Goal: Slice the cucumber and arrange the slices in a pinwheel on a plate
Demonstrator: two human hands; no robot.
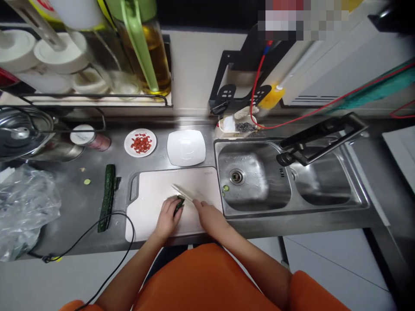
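On the white cutting board (149, 190), my left hand (169, 214) is closed around a short piece of cucumber (178, 206). My right hand (207, 216) grips a kitchen knife (181, 190), its blade pointing up and left across the board, right beside the cucumber piece. The knife's handle is mostly hidden inside my fingers. Left of the board lies a long dark green cucumber (106, 194), with a small dark green piece (117, 183) against its side.
Behind the board stand a plate of small red pieces (141, 143) and a bare white square plate (186, 147). To the right is a double sink (256, 172) with a black faucet (320, 138). A plastic bag (29, 207) and a black cable (129, 220) lie at left.
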